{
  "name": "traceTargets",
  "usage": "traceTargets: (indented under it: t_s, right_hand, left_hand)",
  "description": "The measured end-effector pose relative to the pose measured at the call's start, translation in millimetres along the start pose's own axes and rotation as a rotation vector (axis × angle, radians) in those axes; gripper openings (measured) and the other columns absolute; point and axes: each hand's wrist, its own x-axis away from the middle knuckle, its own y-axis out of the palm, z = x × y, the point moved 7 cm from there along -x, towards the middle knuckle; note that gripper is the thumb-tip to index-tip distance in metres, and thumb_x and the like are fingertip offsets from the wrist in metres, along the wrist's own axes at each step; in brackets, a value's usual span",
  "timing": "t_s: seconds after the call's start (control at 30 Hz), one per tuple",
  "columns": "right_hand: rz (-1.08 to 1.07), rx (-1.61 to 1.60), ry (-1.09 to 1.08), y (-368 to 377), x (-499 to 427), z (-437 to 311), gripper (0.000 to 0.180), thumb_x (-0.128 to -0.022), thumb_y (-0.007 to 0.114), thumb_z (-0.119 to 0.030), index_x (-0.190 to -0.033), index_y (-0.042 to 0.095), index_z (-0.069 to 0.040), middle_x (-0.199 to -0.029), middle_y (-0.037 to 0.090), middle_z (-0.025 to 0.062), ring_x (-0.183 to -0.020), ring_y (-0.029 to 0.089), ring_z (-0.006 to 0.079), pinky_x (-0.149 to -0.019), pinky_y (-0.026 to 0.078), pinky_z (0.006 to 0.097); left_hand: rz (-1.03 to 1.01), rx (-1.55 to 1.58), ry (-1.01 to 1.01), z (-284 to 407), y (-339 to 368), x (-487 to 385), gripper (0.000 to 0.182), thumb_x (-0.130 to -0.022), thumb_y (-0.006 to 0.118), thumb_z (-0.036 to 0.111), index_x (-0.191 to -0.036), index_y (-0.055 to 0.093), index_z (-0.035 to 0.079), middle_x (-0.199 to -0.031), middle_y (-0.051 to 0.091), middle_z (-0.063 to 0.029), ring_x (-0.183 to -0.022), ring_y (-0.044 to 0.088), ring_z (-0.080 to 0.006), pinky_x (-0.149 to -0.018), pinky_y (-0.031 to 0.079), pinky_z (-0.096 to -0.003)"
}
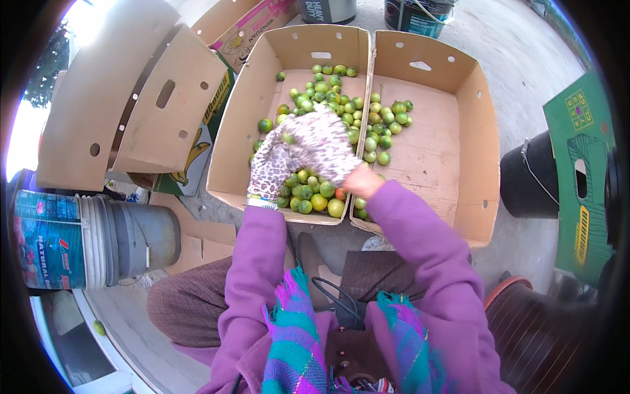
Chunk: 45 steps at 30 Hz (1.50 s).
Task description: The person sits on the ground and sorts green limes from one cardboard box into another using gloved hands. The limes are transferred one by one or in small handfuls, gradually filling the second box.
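Observation:
Two open cardboard boxes stand side by side. Many small green tomatoes, some yellowish or reddish, lie in the left cardboard box (234, 133). More green tomatoes (385, 142) lie along the left side of the right cardboard box (475, 123). My left hand (270, 160), in a leopard-print glove, is over the left box among the tomatoes. My right hand (322, 140), in a patterned glove blurred by motion, reaches across from the right and overlaps it. A green tomato (288, 138) shows between the two hands; which one holds it is unclear. The fingers of both are largely hidden or blurred.
Cardboard cartons (170, 98) stand at the left, above stacked plastic buckets (142, 241). Beyond the boxes are a grey bucket (327, 11) and a dark bucket (416, 17). A black bucket (526, 175) and a green carton (581, 147) are at the right, a brown ribbed container (531, 325) below.

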Motion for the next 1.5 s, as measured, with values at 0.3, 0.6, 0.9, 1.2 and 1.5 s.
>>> traceTargets:
  t_s: [0.3, 0.6, 0.9, 1.2, 1.5]
  right_hand:
    - [0.220, 0.028, 0.418, -50, 125, 149, 0.025, -0.086, 0.060, -0.022, -0.104, 0.067, -0.007, -0.105, 0.068, 0.0129, -0.099, 0.062, 0.0322, -0.091, 0.048, 0.0417]
    - [-0.904, -0.190, 0.580, 33, 264, 169, 0.045, -0.076, 0.072, -0.028, -0.115, 0.065, -0.006, -0.104, 0.069, 0.0151, -0.099, 0.065, 0.0310, -0.086, 0.051, 0.0404]
    - [-0.978, 0.060, 0.378, 49, 218, 89, 0.041, -0.068, 0.078, -0.037, -0.096, 0.068, -0.007, -0.095, 0.068, 0.0144, -0.094, 0.065, 0.0321, -0.081, 0.049, 0.0458]
    - [-0.924, -0.053, 0.529, 38, 206, 107, 0.051, -0.067, 0.074, -0.041, -0.103, 0.065, -0.006, -0.097, 0.067, 0.0156, -0.094, 0.064, 0.0355, -0.083, 0.050, 0.0462]
    - [0.077, -0.114, 0.266, -87, 63, 27, 0.074, -0.068, 0.080, -0.034, -0.132, 0.054, -0.006, -0.138, 0.051, 0.0156, -0.130, 0.045, 0.0316, -0.111, 0.033, 0.0431]
  left_hand:
    - [0.299, -0.416, -0.150, -54, -31, -7, 0.029, -0.090, 0.058, 0.013, -0.116, 0.065, 0.002, -0.110, 0.068, -0.0114, -0.096, 0.066, -0.0206, -0.080, 0.054, -0.0325]
    - [0.307, -0.513, -0.393, -74, -23, -9, 0.053, -0.087, 0.063, 0.015, -0.133, 0.049, -0.007, -0.129, 0.057, -0.0217, -0.109, 0.060, -0.0254, -0.093, 0.049, -0.0331]
    - [0.496, -0.272, -0.158, -83, -58, 0, 0.031, -0.089, 0.058, 0.013, -0.117, 0.063, -0.001, -0.123, 0.061, -0.0172, -0.113, 0.058, -0.0268, -0.100, 0.044, -0.0341]
    - [0.534, 0.396, -0.139, -52, -40, 3, 0.042, -0.088, 0.062, 0.000, -0.128, 0.052, -0.007, -0.121, 0.061, -0.0179, -0.100, 0.065, -0.0240, -0.084, 0.056, -0.0316]
    - [-0.050, -0.945, 0.259, 143, 88, 14, 0.066, -0.088, 0.065, 0.025, -0.139, 0.036, -0.006, -0.138, 0.048, -0.0209, -0.127, 0.048, -0.0289, -0.106, 0.042, -0.0374]
